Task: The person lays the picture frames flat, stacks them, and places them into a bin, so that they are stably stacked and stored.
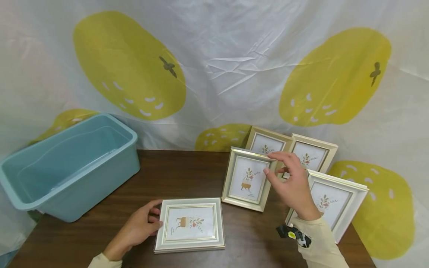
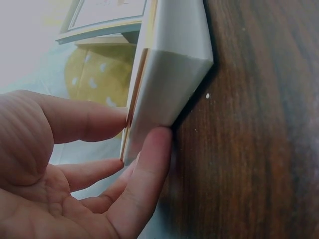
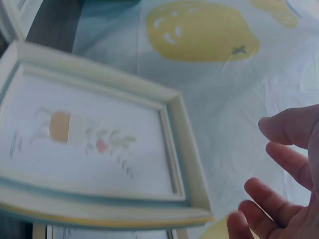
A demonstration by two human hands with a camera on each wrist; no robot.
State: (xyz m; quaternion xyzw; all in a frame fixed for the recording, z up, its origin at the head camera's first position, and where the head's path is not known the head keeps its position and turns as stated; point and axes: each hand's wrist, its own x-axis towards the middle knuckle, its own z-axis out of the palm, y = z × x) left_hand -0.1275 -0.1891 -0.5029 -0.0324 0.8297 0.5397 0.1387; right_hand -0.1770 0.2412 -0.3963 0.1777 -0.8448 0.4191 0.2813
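Note:
A white picture frame (image 1: 190, 244) with a flower-pot print lies face up near the table's front. My left hand (image 1: 140, 224) holds it by its left edge, thumb and fingers against the white side wall (image 2: 169, 74) in the left wrist view. Another frame (image 1: 231, 178), pale with a gold line, stands upright to the right. My right hand (image 1: 295, 184) is beside its upper right corner, thumb and forefinger spread. In the right wrist view, a gap shows between the right hand (image 3: 284, 184) and the standing frame (image 3: 99, 209), and nothing is in the fingers.
Behind stand a beige frame (image 1: 253, 134) and a cream frame (image 1: 331, 150); a larger white frame (image 1: 355, 203) leans at the right. A blue plastic bin (image 1: 97, 186) sits at the left of the brown table (image 1: 174, 175). A lemon-print curtain (image 1: 231, 44) hangs behind.

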